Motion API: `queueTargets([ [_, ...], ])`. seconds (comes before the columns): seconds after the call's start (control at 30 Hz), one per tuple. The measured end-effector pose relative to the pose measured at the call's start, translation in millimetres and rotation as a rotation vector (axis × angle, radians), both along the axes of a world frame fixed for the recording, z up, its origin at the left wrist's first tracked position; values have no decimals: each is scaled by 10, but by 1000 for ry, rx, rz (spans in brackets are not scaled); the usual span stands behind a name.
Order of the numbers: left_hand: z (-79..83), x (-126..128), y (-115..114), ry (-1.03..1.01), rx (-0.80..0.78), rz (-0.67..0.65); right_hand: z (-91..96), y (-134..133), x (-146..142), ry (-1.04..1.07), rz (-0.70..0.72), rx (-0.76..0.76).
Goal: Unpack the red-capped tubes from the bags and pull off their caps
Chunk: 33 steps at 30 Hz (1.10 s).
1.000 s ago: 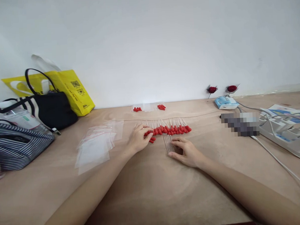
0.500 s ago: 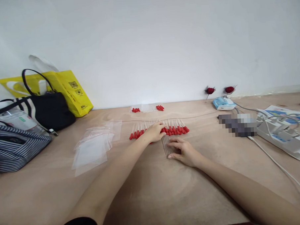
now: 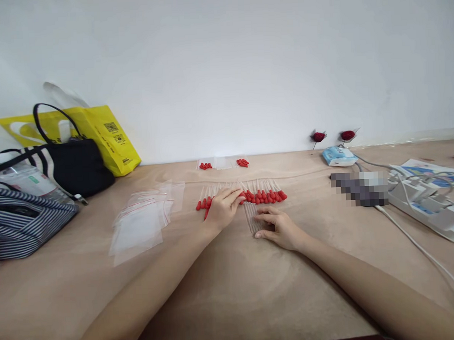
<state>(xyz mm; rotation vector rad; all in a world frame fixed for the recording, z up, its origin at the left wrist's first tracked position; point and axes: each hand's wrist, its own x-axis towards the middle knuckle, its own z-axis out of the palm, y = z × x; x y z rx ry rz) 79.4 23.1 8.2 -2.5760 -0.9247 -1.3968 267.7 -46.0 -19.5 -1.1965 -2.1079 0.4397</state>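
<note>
A row of thin pale sticks with red tips (image 3: 268,196) lies across the middle of the table, tips toward me. My left hand (image 3: 224,208) is over the left-centre of this row, fingers drawn together and fingertips at the red tips. Whatever it pinches is hidden by the fingers. One red tip (image 3: 206,214) shows beside the wrist, lower than the others. Below the row, a small group of thin sticks (image 3: 251,220) points toward me. My right hand (image 3: 279,229) rests at their right side, thumb and fingers apart.
Clear zip bags (image 3: 139,229) lie fanned out at left. Farther back, two small clusters of red tips (image 3: 242,163) lie on clear bags. A striped bag (image 3: 29,218), a black bag (image 3: 80,166) and a yellow bag (image 3: 116,144) stand left. Power strips with cables (image 3: 427,201) lie right.
My left hand has moved left and slightly toward me along the row, and its fingers now lie closer together. My right hand has stayed nearly where it was.
</note>
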Motion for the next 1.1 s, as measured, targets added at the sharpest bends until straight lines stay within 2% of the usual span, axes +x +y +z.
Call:
queueTargets([
  [0.07, 26, -132, -190, -91, 18, -31, 5, 3, -2, -4, -11, -17],
  [0.13, 34, -276, -372, -93, -17, -63, 6, 8, -4, -3, -18, -29],
  [0.27, -19, -518, -599, -84, -182, -47, -11, 23, 2, 22, -25, -51],
  [0.4, -110, -611, -637, -187, -345, 13, -26, 17, 15, 66, -20, -59],
  [0.53, -162, -599, -619, -201, -456, -62, 1, -23, 10, 96, -51, -11],
  [0.63, -187, -579, -617, -188, -505, -124, 39, -50, -14, 74, -85, 124],
  [0.77, -198, -547, -618, -157, -501, -200, 71, -70, -106, -60, -52, 334],
  [0.93, -133, -487, -623, -79, -398, -252, 69, -67, -277, -183, -17, 439],
  [1.1, -78, -448, -624, 51, -325, -219, 72, -69, -338, -209, -12, 555],
])
